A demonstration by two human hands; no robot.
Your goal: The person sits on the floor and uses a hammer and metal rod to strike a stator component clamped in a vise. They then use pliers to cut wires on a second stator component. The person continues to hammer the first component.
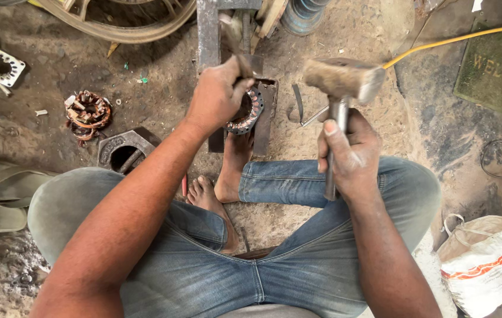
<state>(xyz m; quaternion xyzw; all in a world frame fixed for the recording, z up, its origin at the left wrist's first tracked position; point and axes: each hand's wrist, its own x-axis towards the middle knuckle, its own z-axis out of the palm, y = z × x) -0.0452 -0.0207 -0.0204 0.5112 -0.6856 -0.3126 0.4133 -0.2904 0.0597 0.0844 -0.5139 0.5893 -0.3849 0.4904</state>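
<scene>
Under left hand, stator, hammer raised

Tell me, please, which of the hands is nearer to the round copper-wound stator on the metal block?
The left. The left hand rests right against the stator, gripping a tool over it. The right hand is off to the stator's right, apart from it, holding a hammer raised.

Raised blurred hammer; copper-wound stator ring flat on metal plate.
</scene>
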